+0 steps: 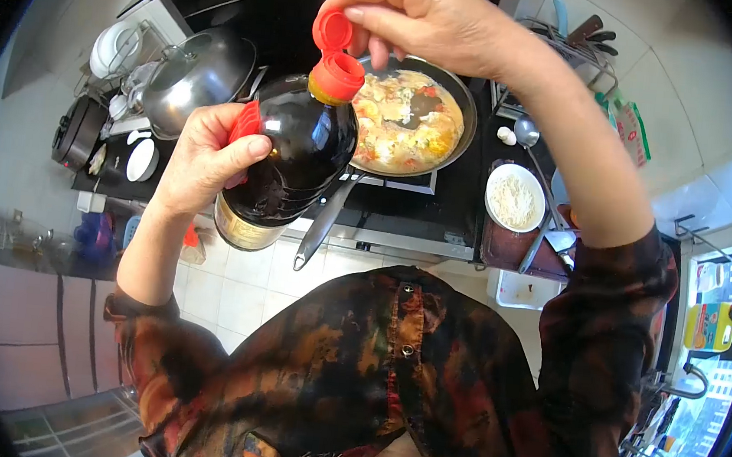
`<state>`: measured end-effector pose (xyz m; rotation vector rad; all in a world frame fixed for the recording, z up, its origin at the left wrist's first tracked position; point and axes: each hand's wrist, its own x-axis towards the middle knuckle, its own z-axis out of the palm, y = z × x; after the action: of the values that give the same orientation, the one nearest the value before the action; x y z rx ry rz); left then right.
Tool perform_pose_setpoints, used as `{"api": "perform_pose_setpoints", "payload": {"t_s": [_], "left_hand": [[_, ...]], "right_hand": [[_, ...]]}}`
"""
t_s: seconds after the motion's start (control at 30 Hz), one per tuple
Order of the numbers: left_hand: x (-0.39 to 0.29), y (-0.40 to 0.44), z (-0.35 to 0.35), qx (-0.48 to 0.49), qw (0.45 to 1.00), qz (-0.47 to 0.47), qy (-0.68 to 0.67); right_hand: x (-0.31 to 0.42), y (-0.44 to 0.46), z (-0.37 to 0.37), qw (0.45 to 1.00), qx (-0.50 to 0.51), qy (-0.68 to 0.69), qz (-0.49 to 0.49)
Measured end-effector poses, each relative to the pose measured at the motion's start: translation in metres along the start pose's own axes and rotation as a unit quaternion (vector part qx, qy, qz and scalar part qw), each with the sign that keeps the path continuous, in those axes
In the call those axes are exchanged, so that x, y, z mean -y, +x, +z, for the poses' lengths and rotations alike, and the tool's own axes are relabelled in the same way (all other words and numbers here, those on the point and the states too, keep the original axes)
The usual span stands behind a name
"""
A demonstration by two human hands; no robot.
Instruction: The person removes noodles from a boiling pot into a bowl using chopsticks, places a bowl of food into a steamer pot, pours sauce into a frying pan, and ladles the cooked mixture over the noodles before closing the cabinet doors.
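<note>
A large bottle of dark sauce (308,149) with a red handle is tilted in front of the stove. My left hand (202,158) is closed around that handle. The red flip cap (335,29) stands raised above the red spout (341,71), and my right hand (427,23) pinches its edge between thumb and finger. Just behind the bottle, a frying pan (471,120) sits on the stove. Inside it is a pale, soupy food (405,127) with yellow and red bits. The pan's handle (325,223) points toward me. Part of the bottle's label is cut off from view.
A domed metal lid (200,83) covers a wok on the left burner. To the right, a white bowl of pale shreds (515,198) stands beside a ladle (527,131). A small white bowl (142,160) and a dark cooker (76,134) are at left.
</note>
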<state>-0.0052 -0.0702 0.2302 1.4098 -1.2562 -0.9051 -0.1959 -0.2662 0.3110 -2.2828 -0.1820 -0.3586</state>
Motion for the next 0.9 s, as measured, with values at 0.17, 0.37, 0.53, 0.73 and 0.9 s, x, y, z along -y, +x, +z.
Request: {"api": "perform_pose_setpoints", "payload": {"t_s": [0.17,0.37,0.53,0.73,0.9], "left_hand": [[0.005,0.022,0.011,0.016,0.999,-0.019,0.033],[0.011,0.047,0.012,-0.008,0.994,-0.034,0.106],[0.023,0.071,0.014,-0.013,0.983,-0.043,0.175],[0.042,0.097,0.011,-0.013,0.958,-0.098,0.268],[0.043,0.111,0.013,0.007,0.956,-0.122,0.268]], "right_hand": [[-0.026,-0.011,0.010,0.966,-0.203,-0.157,-0.037],[-0.027,-0.106,-0.005,0.920,-0.303,-0.216,0.123],[-0.038,-0.234,0.024,0.876,-0.283,-0.148,0.362],[-0.031,-0.371,0.062,0.791,-0.412,-0.060,0.448],[0.005,-0.437,0.082,0.685,-0.500,-0.097,0.521]]}}
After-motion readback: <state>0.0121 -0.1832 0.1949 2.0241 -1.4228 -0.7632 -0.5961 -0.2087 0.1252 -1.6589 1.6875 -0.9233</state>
